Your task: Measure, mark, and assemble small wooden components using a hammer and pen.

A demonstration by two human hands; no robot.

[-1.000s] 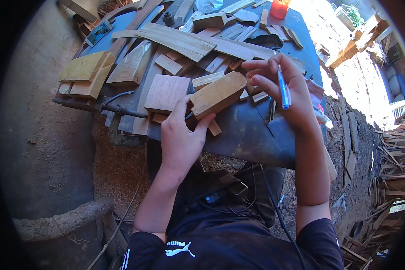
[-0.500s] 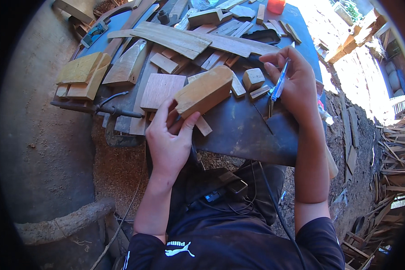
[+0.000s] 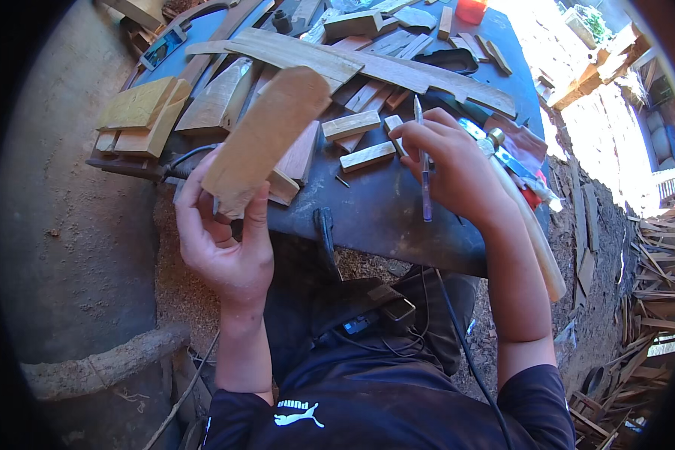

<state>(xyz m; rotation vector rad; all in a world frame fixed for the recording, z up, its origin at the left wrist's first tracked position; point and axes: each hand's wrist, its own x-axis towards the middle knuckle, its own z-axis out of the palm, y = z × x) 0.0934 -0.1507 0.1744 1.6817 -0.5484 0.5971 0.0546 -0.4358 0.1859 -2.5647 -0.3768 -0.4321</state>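
In my left hand (image 3: 229, 236) is a long wooden block (image 3: 270, 131), gripped at its lower end between thumb and fingers. The block is tilted up to the right, its broad face showing, raised over the near left of the table. A slim clear pen (image 3: 426, 187) with a purplish-blue barrel is pinched in my right hand (image 3: 450, 161), standing almost upright. Small pale wood sticks (image 3: 367, 156) lie just left of that hand. Under the raised block, a pinkish wood piece (image 3: 301, 154) is partly hidden.
Planks (image 3: 300, 56) and offcuts cover the far part of the dark table (image 3: 352, 217). Stacked yellowish blocks (image 3: 139, 109) sit at the left edge. A long wooden handle (image 3: 536, 236) passes beside my right forearm. A black clamp (image 3: 326, 232) hangs on the near edge.
My left hand moved left and toward me, turning the block steeper. My right hand shifted left with the pen, whose barrel now points down toward me. A small cube-like block is no longer seen upright.
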